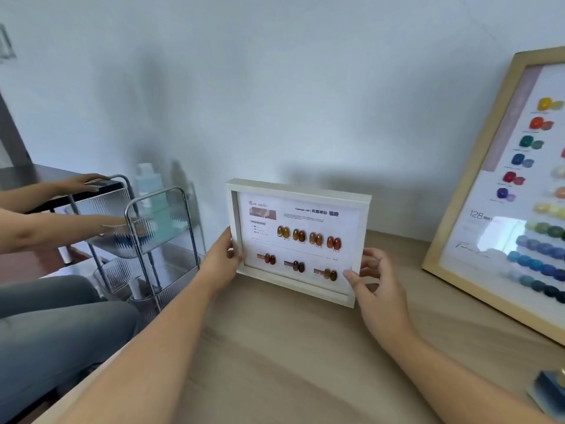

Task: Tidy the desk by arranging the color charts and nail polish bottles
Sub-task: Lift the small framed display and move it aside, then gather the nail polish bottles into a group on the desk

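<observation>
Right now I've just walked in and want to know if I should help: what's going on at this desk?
A person is holding a small white-framed color chart upright over the wooden desk, close to the wall. The left hand grips its left edge and the right hand pinches its lower right corner. A large wood-framed color chart leans back at the right of the desk. To the left, a second person sits with one hand in a metal trolley.
</observation>
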`<state>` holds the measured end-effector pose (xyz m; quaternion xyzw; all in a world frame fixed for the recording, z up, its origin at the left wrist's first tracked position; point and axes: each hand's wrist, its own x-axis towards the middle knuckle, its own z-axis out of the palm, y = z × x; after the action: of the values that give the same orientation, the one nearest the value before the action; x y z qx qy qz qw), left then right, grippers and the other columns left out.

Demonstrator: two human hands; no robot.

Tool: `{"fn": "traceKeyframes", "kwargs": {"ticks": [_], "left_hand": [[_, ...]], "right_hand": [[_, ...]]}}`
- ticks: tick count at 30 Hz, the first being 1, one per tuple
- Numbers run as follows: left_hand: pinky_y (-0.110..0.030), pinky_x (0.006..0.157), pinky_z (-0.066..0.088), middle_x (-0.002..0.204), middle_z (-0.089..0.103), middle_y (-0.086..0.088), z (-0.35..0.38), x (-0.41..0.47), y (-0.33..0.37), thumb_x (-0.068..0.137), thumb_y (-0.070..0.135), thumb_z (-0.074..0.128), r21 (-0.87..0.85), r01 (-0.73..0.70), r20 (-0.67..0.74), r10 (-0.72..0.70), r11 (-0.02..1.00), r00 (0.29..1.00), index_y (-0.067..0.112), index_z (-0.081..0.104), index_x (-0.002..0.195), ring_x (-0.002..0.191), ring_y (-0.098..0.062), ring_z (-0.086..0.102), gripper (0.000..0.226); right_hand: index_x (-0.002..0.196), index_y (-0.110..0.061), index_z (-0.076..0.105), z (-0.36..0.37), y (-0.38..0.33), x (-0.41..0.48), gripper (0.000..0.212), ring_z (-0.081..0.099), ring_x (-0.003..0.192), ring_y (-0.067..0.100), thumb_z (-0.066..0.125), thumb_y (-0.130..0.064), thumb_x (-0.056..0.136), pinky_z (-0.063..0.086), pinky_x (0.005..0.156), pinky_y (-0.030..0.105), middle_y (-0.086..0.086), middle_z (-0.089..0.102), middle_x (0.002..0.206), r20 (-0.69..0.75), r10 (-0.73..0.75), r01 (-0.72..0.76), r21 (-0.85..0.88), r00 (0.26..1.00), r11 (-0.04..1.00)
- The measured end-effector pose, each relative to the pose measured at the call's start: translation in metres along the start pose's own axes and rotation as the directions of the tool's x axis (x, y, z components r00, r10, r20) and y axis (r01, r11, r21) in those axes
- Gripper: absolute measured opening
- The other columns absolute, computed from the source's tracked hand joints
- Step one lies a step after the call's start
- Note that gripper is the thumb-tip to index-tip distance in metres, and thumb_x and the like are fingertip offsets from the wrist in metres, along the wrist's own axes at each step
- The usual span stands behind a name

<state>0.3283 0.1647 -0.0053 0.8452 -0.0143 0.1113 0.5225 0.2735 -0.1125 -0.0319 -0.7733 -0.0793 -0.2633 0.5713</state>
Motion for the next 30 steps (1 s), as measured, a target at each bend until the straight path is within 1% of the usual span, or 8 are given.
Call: {"fn": "traceKeyframes", "kwargs": {"ticks": [4,7,10,14,21,23,26,30], "left_hand": [[-0.038,0.103,0.039,0.142,0.043,-0.002,0.01,-0.006,-0.002,0.091,0.006,0.052,-0.021,0.056,-0.009,-0.056,0.998,0.998,0.032,0.023,0.143,0.131,-0.022,0.042,0.065],[-0.029,0.1,0.029,0.154,0.022,0.0,0.016,-0.023,0.012,0.088,0.009,0.059,-0.124,0.031,-0.097,-0.043,0.992,0.994,0.03,0.006,0.148,0.14,-0.016,0.025,0.083],[-0.028,0.103,0.027,0.15,0.029,0.004,0.022,-0.054,0.031,0.085,0.008,0.06,-0.085,-0.074,-0.324,0.043,0.994,0.945,0.029,0.015,0.146,0.136,-0.011,0.028,0.079],[-0.03,0.095,0.035,0.123,0.045,0.012,0.049,-0.106,0.064,0.08,0.005,0.058,-0.004,-0.204,-0.504,0.175,0.979,0.846,0.027,0.039,0.128,0.119,-0.012,0.042,0.056],[-0.012,0.087,0.034,0.114,0.049,0.016,0.142,-0.194,0.13,0.08,0.008,0.06,-0.142,-0.388,-0.11,0.375,0.911,0.92,0.032,0.043,0.113,0.107,0.003,0.045,0.045],[-0.005,0.085,0.032,0.111,0.05,0.017,0.169,-0.213,0.144,0.079,0.009,0.062,-0.164,-0.425,-0.014,0.429,0.89,0.903,0.033,0.043,0.112,0.105,0.003,0.045,0.045],[0.0,0.08,0.031,0.105,0.052,0.019,0.206,-0.237,0.159,0.078,0.013,0.065,-0.187,-0.449,0.139,0.476,0.874,0.868,0.034,0.047,0.108,0.101,0.006,0.046,0.04],[0.004,0.077,0.031,0.105,0.051,0.017,0.251,-0.26,0.162,0.076,0.025,0.07,-0.159,-0.387,0.301,0.418,0.908,0.857,0.03,0.05,0.113,0.097,0.011,0.047,0.042]], "right_hand": [[0.116,-0.043,0.041,-0.004,-0.004,-0.006,0.049,0.051,0.09,-0.012,0.07,-0.029,0.079,0.045,0.064,0.01,-0.015,0.055,0.107,0.015,0.033,-0.032,-0.037,0.999,0.999],[0.125,-0.034,0.039,-0.013,-0.012,-0.024,0.057,0.045,0.11,-0.007,0.071,-0.031,0.077,0.042,0.083,0.018,-0.012,0.049,0.122,0.0,0.036,-0.036,-0.052,0.999,0.998],[0.12,-0.042,0.041,-0.032,-0.026,-0.059,0.053,0.047,0.11,-0.005,0.071,-0.036,0.076,0.043,0.089,0.024,-0.018,0.049,0.125,0.043,0.001,0.001,-0.046,0.999,0.999],[0.113,-0.049,0.044,-0.081,-0.05,-0.106,0.046,0.057,0.096,0.002,0.061,-0.061,0.072,0.048,0.074,0.016,-0.025,0.054,0.113,0.098,-0.09,0.101,-0.112,0.991,0.989],[0.102,-0.041,0.05,-0.198,-0.074,-0.158,0.027,0.057,0.072,0.014,0.065,-0.038,0.08,0.048,0.066,0.024,-0.012,0.053,0.082,-0.152,-0.294,0.242,-0.291,0.944,0.926],[0.099,-0.042,0.05,-0.232,-0.074,-0.166,0.025,0.056,0.069,0.013,0.066,-0.034,0.081,0.049,0.061,0.026,-0.011,0.053,0.078,-0.275,-0.279,0.19,-0.309,0.92,0.932],[0.097,-0.042,0.048,-0.28,-0.068,-0.176,0.031,0.054,0.07,0.006,0.068,-0.023,0.081,0.044,0.061,0.011,-0.014,0.055,0.08,-0.431,-0.272,0.09,-0.395,0.86,0.914],[0.111,-0.028,0.045,-0.32,-0.042,-0.185,0.045,0.054,0.092,0.013,0.072,-0.018,0.076,0.045,0.072,0.021,-0.006,0.056,0.103,-0.454,-0.056,-0.144,-0.395,0.889,0.907]]}}
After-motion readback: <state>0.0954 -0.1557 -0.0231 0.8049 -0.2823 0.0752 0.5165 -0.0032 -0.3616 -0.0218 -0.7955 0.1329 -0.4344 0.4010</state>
